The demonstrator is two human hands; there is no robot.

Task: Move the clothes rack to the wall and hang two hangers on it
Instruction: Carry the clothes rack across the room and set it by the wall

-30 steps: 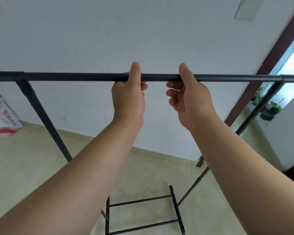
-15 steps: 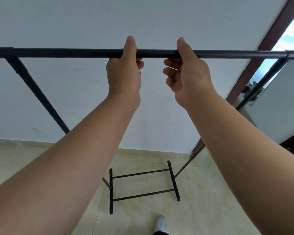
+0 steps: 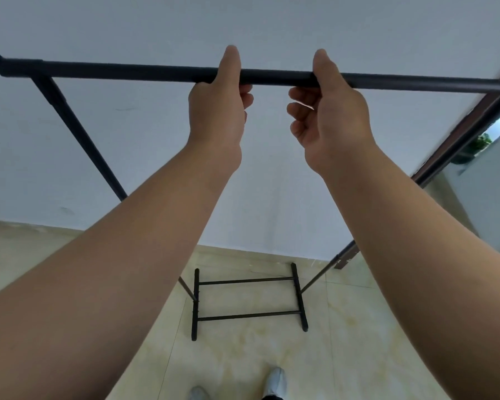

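Item: rack (image 3: 272, 77), black metal, top bar running 9 to 3 o'clock across the upper view.

Change noted: over the last second the base (image 3: 247, 298) has drawn closer to the skirting, the bar has gone from level to a slight tilt down toward 3 o'clock, and a carton seen at 9 o'clock has dropped out of view. Judged: rack nearly at the wall (image 3: 257, 183); the move step is close to done.

Left hand (image 3: 217, 111): clenched round the bar near centre, thumb over the top, fingers curled beneath.

Right hand (image 3: 329, 114): grasping the bar just beside the left, thumb on top, only the upper fingers hooked; lower fingers loose.

Base: two feet joined by two cross rods, at 6 o'clock on the tiled floor (image 3: 373, 327), near the wall but apart from it. Whether it touches the floor cannot be told.

Hangers: none in view; hanging not yet begun.

Surroundings: doorframe (image 3: 474, 111) at 3 o'clock with a plant (image 3: 474, 148) beyond; shoes (image 3: 276, 381) at 6 o'clock.

Obstructions: floor between base and wall shows nothing. The right upright runs close by the doorframe; judged the only likely snag.
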